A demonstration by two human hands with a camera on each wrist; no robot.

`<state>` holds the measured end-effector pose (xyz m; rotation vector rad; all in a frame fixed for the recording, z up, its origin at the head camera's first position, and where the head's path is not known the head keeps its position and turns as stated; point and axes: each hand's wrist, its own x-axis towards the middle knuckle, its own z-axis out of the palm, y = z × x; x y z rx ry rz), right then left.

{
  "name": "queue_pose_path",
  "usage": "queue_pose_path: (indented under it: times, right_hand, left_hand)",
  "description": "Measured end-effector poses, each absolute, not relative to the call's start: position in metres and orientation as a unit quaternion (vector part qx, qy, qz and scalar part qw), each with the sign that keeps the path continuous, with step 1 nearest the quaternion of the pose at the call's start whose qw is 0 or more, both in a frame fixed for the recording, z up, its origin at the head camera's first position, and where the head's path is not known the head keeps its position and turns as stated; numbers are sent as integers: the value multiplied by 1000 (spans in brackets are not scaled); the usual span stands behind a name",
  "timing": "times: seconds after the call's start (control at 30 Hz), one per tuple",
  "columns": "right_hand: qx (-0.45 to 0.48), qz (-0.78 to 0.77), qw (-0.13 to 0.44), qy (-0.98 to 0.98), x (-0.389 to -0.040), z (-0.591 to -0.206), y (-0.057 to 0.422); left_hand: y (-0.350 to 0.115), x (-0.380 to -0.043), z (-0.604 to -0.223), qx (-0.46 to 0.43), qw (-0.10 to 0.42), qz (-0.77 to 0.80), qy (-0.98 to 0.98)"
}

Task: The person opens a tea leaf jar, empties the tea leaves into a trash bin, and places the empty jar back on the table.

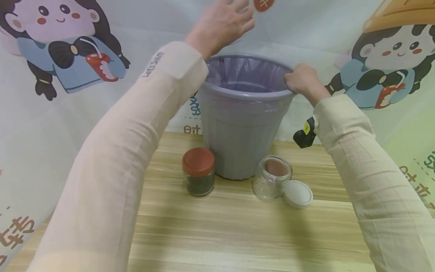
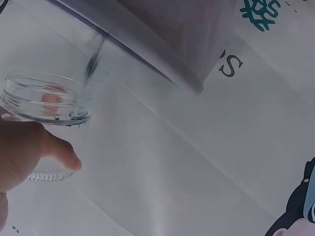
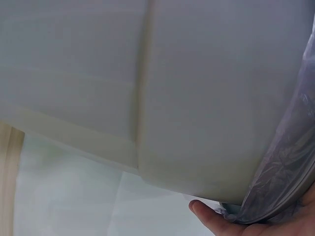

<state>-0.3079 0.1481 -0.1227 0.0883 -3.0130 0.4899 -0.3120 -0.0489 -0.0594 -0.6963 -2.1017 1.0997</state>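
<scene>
A grey bin (image 1: 238,132) lined with a translucent plastic bag (image 1: 217,71) stands upright on the table. My right hand (image 1: 304,81) grips its right rim; in the right wrist view the fingers (image 3: 211,216) meet the rim and bag edge. Above the bin's far left side is my left hand (image 1: 224,24). In the left wrist view it holds an uncapped clear glass jar (image 2: 54,103), its mouth turned towards the bin. A dark blurred streak (image 2: 93,64) runs from that mouth to the bin's edge. The hand hides this jar in the head view.
On the table (image 1: 217,230), a jar with a red lid (image 1: 198,162) and dark contents stands front-left of the bin. At front right are an open clear jar (image 1: 268,187), a white lid (image 1: 298,194) leaning against it, and a reddish lid partly behind. A printed cloth (image 1: 153,22) hangs behind.
</scene>
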Motion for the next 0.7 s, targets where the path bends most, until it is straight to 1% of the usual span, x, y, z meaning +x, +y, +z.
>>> queue_pose_path:
  times: [0.23,0.37,0.57,0.7]
  right_hand:
    - [28,162,40,-986,-307,-123,148]
    - [24,166,38,-985,-306,-123,148]
    - [33,158,39,-986,-307,-123,147]
    - [37,153,40,-987,-308,-122,148]
  left_hand:
    - [-44,-310,-64,-279,301,510,-756]
    - [-44,-311,-68,-300,296,541,-728]
    - [-45,-313,-72,-343,276,546,-713]
    - [-46,-314,-75,-352,265,566,-696]
